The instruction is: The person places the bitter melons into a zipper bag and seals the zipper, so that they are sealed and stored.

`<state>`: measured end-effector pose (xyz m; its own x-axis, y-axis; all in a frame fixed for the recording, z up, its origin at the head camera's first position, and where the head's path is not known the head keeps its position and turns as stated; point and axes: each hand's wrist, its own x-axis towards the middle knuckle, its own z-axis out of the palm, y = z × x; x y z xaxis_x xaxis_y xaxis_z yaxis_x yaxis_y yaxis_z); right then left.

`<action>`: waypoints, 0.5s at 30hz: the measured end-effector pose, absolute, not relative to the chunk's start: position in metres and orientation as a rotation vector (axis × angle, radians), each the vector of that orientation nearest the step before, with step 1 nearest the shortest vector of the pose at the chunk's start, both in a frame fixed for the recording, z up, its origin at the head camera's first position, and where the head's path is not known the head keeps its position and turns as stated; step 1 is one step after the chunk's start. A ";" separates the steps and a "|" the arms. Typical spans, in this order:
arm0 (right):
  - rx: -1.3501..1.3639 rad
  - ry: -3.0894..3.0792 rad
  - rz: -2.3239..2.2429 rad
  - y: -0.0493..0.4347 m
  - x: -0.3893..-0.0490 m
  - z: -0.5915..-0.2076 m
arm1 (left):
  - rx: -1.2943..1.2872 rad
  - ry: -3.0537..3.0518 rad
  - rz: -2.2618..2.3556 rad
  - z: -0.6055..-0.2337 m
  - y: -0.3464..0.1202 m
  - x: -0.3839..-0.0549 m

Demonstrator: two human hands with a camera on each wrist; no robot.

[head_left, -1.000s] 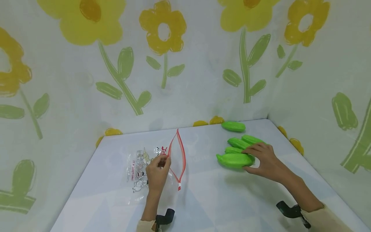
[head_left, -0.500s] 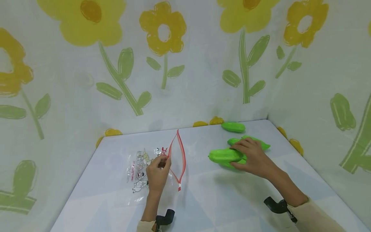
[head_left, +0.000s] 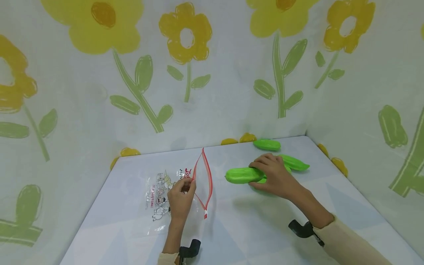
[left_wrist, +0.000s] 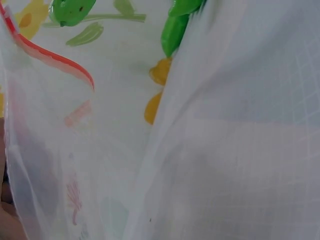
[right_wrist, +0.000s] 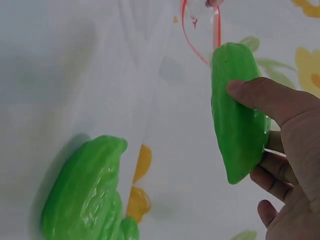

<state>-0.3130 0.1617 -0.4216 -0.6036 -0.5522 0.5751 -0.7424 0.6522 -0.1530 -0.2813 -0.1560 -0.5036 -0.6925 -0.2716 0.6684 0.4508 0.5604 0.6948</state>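
Observation:
My right hand (head_left: 273, 175) grips a glossy green bitter melon (head_left: 241, 175), with the thumb on one side and fingers on the other. In the right wrist view this melon (right_wrist: 232, 125) hangs above the table, its blunt end toward the bag. To the left, my left hand (head_left: 180, 198) pinches the red-edged mouth of a clear zip bag (head_left: 162, 197) printed with cartoon figures. The bag's mouth gapes toward the right. Its clear film fills much of the left wrist view, where only part of the hand (left_wrist: 10, 220) shows at the left edge.
More green bitter melons lie on the right of the white table (head_left: 228, 228): one (head_left: 296, 163) behind my right hand, others partly hidden under it. Another melon (head_left: 267, 144) sits at the back edge. Flower-printed cloth walls (head_left: 225, 110) stand behind and beside the table.
My right hand has lifted the bitter melon off the group and carried it left toward the bag. The left hand and bag have stayed nearly still.

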 end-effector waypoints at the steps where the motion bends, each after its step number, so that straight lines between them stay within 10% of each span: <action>1: 1.007 -2.392 0.521 0.159 -0.313 -0.421 | -0.140 -2.020 -1.182 -0.504 -0.156 -0.282; 15: 1.093 -2.356 0.394 0.118 -0.319 -0.414 | -0.110 -2.039 -1.190 -0.505 -0.154 -0.281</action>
